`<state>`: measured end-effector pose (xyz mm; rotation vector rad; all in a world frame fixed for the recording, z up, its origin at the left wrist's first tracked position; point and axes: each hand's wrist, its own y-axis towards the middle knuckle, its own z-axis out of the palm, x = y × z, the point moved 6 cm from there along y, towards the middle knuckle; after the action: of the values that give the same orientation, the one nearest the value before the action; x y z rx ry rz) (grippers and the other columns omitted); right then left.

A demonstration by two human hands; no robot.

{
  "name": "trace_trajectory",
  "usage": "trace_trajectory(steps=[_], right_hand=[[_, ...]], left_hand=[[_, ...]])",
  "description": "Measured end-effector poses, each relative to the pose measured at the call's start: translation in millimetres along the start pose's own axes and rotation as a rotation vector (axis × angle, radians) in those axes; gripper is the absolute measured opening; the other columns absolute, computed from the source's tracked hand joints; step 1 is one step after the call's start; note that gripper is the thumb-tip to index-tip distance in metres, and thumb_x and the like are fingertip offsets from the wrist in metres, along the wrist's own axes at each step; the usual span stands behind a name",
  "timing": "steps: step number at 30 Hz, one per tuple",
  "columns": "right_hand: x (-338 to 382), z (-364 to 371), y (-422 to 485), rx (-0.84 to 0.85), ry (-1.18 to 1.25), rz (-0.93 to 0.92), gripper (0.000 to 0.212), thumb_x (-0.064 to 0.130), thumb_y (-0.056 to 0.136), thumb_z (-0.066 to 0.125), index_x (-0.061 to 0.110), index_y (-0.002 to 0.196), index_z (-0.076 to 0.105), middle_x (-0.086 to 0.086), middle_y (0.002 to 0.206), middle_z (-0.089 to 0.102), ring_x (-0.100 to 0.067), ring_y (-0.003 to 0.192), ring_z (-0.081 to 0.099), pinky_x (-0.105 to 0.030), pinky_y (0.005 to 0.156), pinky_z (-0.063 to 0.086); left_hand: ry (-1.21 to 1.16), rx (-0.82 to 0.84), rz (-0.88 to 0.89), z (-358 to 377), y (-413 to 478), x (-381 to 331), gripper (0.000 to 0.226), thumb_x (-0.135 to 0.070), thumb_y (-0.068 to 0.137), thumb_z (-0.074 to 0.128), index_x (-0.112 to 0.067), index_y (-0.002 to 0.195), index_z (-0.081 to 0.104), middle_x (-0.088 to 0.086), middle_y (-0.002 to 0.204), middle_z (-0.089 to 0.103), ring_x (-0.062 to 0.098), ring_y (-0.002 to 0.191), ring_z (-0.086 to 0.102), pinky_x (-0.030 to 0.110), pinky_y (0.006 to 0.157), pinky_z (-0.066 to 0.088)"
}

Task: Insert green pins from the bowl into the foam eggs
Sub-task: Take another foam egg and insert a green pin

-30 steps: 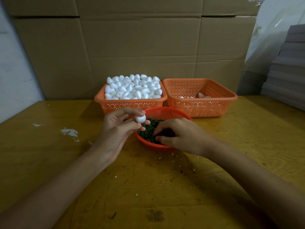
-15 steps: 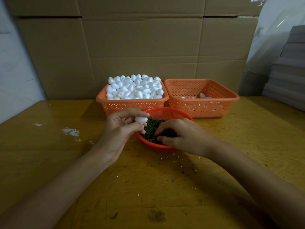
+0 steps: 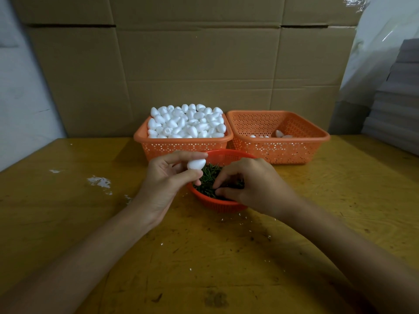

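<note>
A round orange bowl (image 3: 223, 206) full of green pins (image 3: 209, 176) sits in the middle of the wooden table. My left hand (image 3: 165, 184) pinches a white foam egg (image 3: 196, 164) between thumb and fingers, just above the bowl's left rim. My right hand (image 3: 247, 184) reaches into the bowl with fingers curled down among the pins. Its fingertips are buried, so whether they pinch a pin is hidden.
Behind the bowl stand two orange baskets: the left basket (image 3: 181, 147) is heaped with white foam eggs, the right basket (image 3: 294, 150) holds only a few. Cardboard boxes (image 3: 204, 64) wall off the back. A grey stack (image 3: 396, 98) rises at the right. White crumbs dot the table (image 3: 68, 223).
My left hand has turned the egg slightly and lifted it a little. My right hand stays in the bowl, its fingers shifting among the pins.
</note>
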<state>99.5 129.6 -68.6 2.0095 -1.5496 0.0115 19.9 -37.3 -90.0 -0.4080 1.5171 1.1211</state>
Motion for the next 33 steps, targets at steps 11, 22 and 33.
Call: trace_trajectory(steps=[11,22,33], right_hand=[[6,-2,-4,-0.115,-0.124,-0.047,0.020,0.021,0.082,0.084,0.037,0.092,0.077,0.026,0.085,0.066,0.001,0.086,0.053,-0.015,0.071,0.041],[12,-1,-5,-0.087,-0.135,-0.053,0.025,0.014,0.091,0.074,0.033,0.106,0.079,0.015,0.099,0.077,-0.008,0.091,0.071,-0.036,0.077,0.056],[16,2,-4,-0.032,-0.151,-0.049,0.033,0.018,0.106,0.051,0.031,0.132,0.066,0.003,0.112,0.074,-0.023,0.101,0.068,-0.045,0.081,0.051]], left_hand=[[-0.001,0.001,-0.008,-2,0,2,0.031,-0.003,0.078,0.079,-0.019,0.104,0.083,0.004,0.105,0.076,0.018,0.078,0.067,0.025,0.074,0.058],[-0.076,0.005,0.000,2,1,-3,0.028,-0.011,0.083,0.083,-0.016,0.110,0.080,0.014,0.101,0.074,0.023,0.080,0.073,0.027,0.072,0.060],[-0.116,0.008,-0.013,3,2,-2,0.024,-0.010,0.088,0.077,-0.017,0.111,0.079,0.018,0.101,0.076,0.027,0.083,0.075,0.026,0.070,0.059]])
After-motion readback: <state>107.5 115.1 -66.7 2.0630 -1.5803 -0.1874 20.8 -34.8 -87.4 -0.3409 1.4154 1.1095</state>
